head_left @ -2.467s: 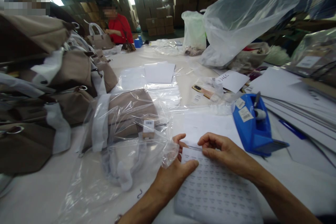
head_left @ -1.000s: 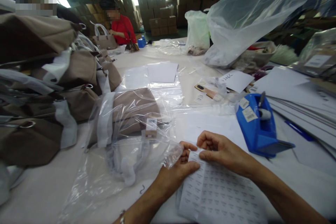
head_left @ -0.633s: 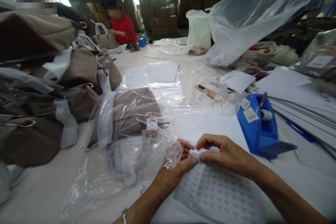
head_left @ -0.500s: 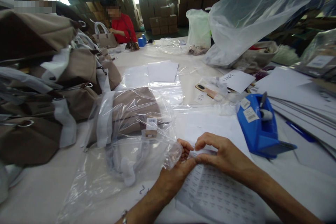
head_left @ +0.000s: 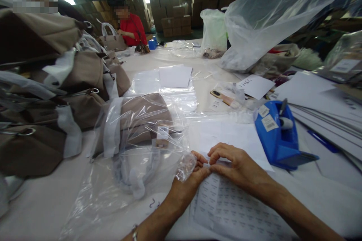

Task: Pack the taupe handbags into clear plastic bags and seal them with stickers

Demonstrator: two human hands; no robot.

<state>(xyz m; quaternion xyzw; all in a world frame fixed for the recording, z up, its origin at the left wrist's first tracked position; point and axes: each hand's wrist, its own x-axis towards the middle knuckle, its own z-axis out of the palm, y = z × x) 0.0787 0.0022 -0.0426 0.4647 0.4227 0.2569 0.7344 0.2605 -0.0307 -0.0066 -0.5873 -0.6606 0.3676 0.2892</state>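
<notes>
My left hand and right hand meet at the top edge of the label sheet, which lies flat on the desk before me, just right of the bagged bag. Left thumb pins the sheet; right thumb and forefinger pinch closed on a small label at the corner. The sheet looks thin, light and limp, the label tacky and easily creased: best lifted by its edge, sheet held down. Tape dispenser stands right.
</notes>
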